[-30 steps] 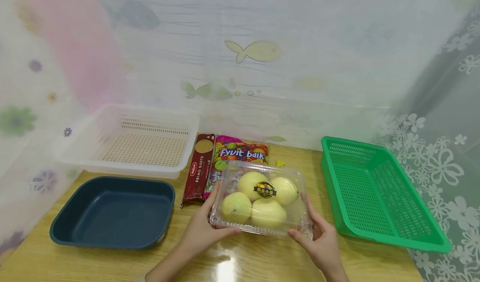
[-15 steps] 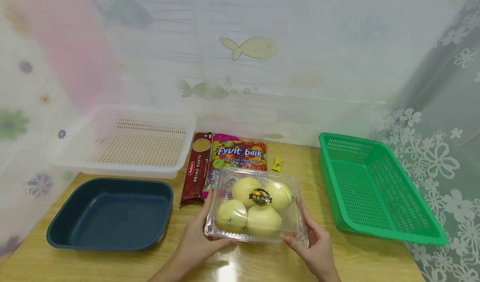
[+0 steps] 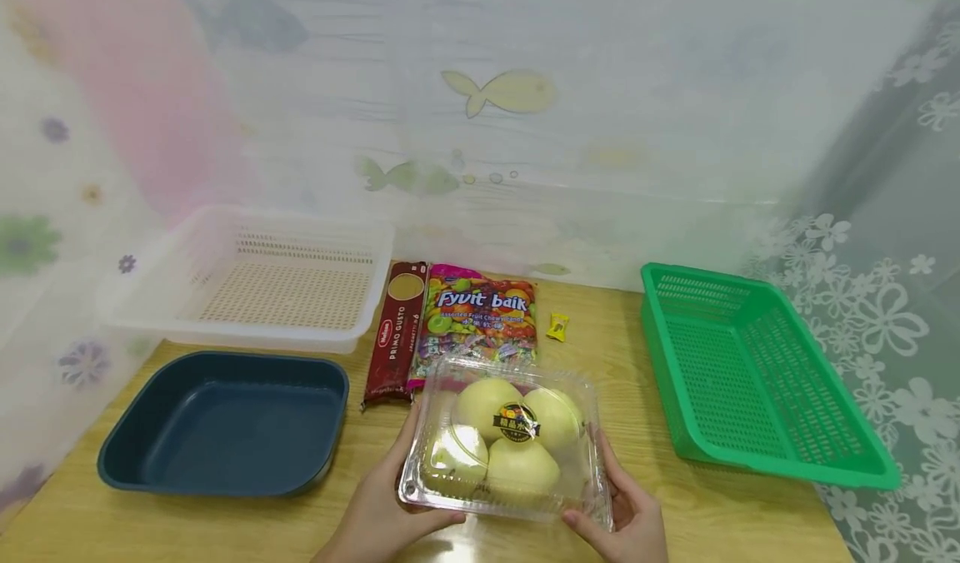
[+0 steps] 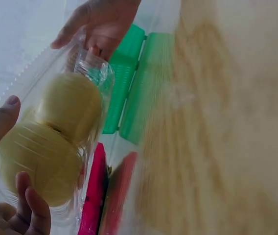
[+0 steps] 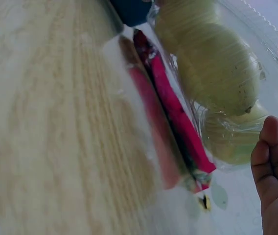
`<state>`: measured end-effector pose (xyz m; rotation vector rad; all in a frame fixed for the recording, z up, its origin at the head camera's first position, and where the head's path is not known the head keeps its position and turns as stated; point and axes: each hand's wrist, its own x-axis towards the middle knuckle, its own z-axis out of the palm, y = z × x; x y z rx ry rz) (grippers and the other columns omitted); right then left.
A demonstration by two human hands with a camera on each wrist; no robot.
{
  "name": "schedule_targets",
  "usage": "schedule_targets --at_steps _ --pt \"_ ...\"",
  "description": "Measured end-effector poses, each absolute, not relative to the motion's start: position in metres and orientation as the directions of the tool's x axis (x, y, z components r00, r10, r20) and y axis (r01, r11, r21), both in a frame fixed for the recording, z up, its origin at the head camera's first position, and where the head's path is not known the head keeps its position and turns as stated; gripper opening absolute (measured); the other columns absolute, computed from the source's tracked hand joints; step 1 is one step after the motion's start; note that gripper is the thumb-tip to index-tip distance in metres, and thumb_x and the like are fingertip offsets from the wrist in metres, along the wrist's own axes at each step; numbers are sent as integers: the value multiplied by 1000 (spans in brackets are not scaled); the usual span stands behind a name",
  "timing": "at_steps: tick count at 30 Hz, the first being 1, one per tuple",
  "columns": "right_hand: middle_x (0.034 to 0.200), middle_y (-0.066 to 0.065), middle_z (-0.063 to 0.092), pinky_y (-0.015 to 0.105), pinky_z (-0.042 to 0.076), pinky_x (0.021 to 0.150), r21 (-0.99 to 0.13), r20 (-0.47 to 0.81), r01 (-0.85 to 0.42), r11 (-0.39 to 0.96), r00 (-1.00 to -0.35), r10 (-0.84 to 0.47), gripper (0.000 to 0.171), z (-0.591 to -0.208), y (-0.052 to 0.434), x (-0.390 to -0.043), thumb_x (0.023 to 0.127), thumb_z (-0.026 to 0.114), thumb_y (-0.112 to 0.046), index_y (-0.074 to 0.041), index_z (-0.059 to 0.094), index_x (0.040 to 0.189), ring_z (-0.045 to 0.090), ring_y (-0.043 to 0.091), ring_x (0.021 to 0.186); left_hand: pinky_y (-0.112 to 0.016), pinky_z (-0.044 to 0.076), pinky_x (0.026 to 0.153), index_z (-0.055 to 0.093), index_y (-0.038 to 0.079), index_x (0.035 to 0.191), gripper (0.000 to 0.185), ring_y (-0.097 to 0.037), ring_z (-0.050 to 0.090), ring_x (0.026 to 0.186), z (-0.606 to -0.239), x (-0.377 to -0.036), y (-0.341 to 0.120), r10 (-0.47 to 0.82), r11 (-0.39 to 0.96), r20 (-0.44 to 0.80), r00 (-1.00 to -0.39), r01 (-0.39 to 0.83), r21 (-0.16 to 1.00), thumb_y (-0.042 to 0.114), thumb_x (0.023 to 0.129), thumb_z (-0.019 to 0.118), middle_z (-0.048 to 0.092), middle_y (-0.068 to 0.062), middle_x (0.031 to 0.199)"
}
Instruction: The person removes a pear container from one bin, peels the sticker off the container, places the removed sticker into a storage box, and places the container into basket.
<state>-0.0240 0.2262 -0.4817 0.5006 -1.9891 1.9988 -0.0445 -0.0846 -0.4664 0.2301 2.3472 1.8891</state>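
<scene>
A clear plastic clamshell box (image 3: 504, 442) with several yellow-green pears (image 3: 517, 438) and a dark round sticker is held a little above the wooden table, near its front edge. My left hand (image 3: 378, 509) grips its left side, thumb on the front rim. My right hand (image 3: 626, 517) grips its right side. The left wrist view shows the pears (image 4: 56, 142) through the plastic, with my thumb and fingers (image 4: 31, 210) curled round the box. The right wrist view shows the pears (image 5: 212, 63) and my fingers (image 5: 273, 161) on the box wall.
Behind the box lie a colourful candy bag (image 3: 480, 321), a dark red spaghetti pack (image 3: 397, 338) and one small yellow candy (image 3: 557, 326). A dark blue tray (image 3: 225, 421) and a white basket (image 3: 262, 276) stand to the left. A green basket (image 3: 757, 371) stands to the right.
Both hands have drawn the pear box toward me and slightly left, off the candy bag, which now shows more fully. The baskets and tray stay put.
</scene>
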Motion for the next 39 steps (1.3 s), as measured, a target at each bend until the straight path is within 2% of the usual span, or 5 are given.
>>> schedule_targets --at_steps 15,23,29,34,39 --pt "162 -9 44 20 49 105 -912 374 -381 152 -924 -76 93 -491 224 -32 76 81 23 14 36 158 50 3 141 -29 61 69 7 24 173 131 -17 71 76 -482 -53 -91 254 143 -142 -957 -108 984 24 78 97 18 -25 174" --pt "160 32 38 15 47 104 -904 319 -324 277 -946 -64 93 -487 223 -34 79 86 12 7 39 160 56 0 134 -26 59 77 8 24 173 131 -17 69 99 -478 -56 -92 234 216 -129 -964 -78 973 29 78 98 18 -22 175" --pt "117 5 77 20 52 80 -756 381 -343 558 -923 -51 81 -480 232 -36 76 93 -3 -5 60 151 65 4 85 -42 58 95 9 22 173 133 -35 65 124 -465 -61 -101 225 490 -100 -969 24 871 58 76 93 17 -14 176" --pt "105 -6 71 24 49 71 -684 451 -377 624 -891 -44 63 -473 240 -39 76 93 -3 -12 72 135 62 10 87 -33 53 57 11 29 173 132 -21 63 71 -449 -73 -102 240 620 -82 -967 88 780 69 74 88 6 -5 179" --pt "111 0 72 20 48 72 -679 498 -422 602 -866 -46 57 -473 244 -39 78 88 3 -10 74 131 63 11 87 -61 57 96 20 27 172 127 -43 62 131 -445 -81 -100 285 630 -9 -959 180 755 74 74 85 18 -7 177"
